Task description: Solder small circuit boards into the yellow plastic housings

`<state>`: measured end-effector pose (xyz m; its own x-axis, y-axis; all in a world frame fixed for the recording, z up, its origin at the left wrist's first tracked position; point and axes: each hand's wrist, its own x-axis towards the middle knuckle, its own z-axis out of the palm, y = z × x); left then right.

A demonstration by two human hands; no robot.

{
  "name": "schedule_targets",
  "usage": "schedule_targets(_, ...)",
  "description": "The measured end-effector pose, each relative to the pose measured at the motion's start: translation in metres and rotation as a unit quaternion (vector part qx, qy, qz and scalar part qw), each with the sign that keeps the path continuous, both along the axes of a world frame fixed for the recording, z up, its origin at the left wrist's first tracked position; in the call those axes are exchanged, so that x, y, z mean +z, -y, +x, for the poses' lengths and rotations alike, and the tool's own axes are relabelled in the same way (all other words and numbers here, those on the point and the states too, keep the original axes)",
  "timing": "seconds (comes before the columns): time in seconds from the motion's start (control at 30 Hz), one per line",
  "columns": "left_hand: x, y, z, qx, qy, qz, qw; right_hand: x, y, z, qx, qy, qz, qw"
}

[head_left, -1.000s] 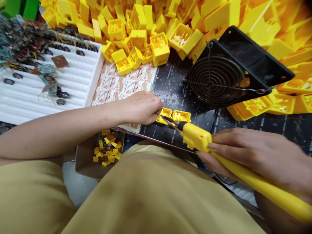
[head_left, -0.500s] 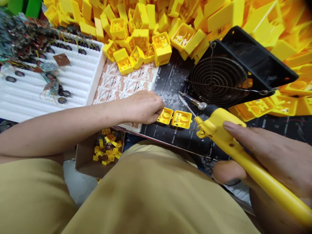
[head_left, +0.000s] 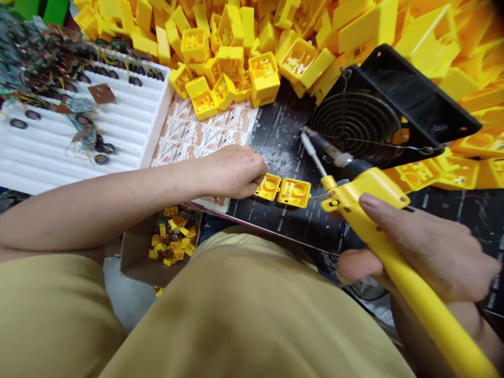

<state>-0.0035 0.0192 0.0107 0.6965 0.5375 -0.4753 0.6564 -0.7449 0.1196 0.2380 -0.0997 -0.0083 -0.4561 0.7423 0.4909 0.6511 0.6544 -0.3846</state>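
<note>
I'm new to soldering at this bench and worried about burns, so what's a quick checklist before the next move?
1. Right hand wrapped around the yellow soldering iron grip: ok.
2. Iron tip pointing away from the left hand: ok.
3. Both yellow plastic housings lying flat on the black bench mat: ok.
4. Iron tip hot enough: cannot tell.
5. Black fan running: cannot tell.
</note>
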Motion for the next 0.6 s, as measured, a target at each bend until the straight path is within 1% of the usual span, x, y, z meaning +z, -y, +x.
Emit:
schedule_targets(0.07, 0.005, -0.004, -0.005, 0.012, 0.007, -0.006, 1.000, -0.008, -0.005, -0.001, 0.019, 0.011, 0.024, 0.999)
schedule_targets(0.13, 0.010, -0.007, -0.013, 0.042, 0.038, 0.001, 0.998, -0.019, -0.011, 0.000, 0.034, 0.036, 0.044, 0.998)
schedule_targets(0.2, 0.009, -0.008, -0.022, 0.074, 0.096, 0.016, 0.992, -0.028, -0.018, 0.001, 0.048, 0.059, 0.043, 0.996)
schedule_targets(0.27, -0.005, -0.001, -0.028, 0.077, 0.171, 0.011, 0.982, -0.035, -0.024, 0.001, 0.055, 0.061, 0.041, 0.996)
schedule_targets(0.37, -0.038, 0.018, -0.030, 0.025, 0.280, -0.027, 0.959, -0.041, -0.032, -0.006, 0.059, 0.065, 0.040, 0.995)
schedule_targets(0.4, -0.046, 0.024, -0.032, 0.021, 0.307, -0.024, 0.951, -0.043, -0.034, -0.009, 0.062, 0.067, 0.037, 0.995)
schedule_targets(0.43, -0.048, 0.029, -0.036, 0.030, 0.321, -0.019, 0.946, -0.045, -0.035, -0.012, 0.067, 0.071, 0.034, 0.995)
schedule_targets(0.47, -0.045, 0.032, -0.043, 0.039, 0.327, -0.023, 0.944, -0.047, -0.037, -0.015, 0.071, 0.072, 0.032, 0.994)
schedule_targets(0.5, -0.035, 0.034, -0.052, 0.039, 0.327, -0.040, 0.943, -0.049, -0.037, -0.017, 0.075, 0.069, 0.031, 0.994)
schedule_targets(0.53, -0.021, 0.036, -0.064, 0.031, 0.311, -0.075, 0.947, -0.050, -0.038, -0.019, 0.076, 0.064, 0.031, 0.995)
schedule_targets(0.6, 0.014, 0.036, -0.089, 0.011, 0.239, -0.171, 0.956, -0.053, -0.037, -0.022, 0.073, 0.052, 0.030, 0.996)
